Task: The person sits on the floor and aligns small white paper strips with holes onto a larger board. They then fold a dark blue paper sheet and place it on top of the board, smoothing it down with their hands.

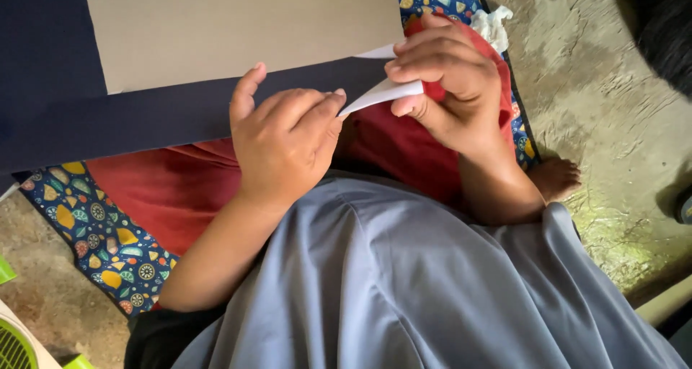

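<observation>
Both hands pinch a small white paper strip [380,93] between them over my lap. My left hand [282,140] grips its left end with thumb and fingers. My right hand [448,88] holds the right end, fingers curled over it. Just behind the hands lies a dark navy sheet [58,117] with a beige cardboard sheet [238,27] on top. Another white paper edge [378,52] peeks out from under the beige sheet.
A red cloth [173,189] covers my lap over a blue patterned mat [94,239]. A crumpled white tissue [494,24] lies at the mat's far right. A bare foot [555,178] rests on the rough concrete floor [605,109]. A green-and-white object [14,344] sits bottom left.
</observation>
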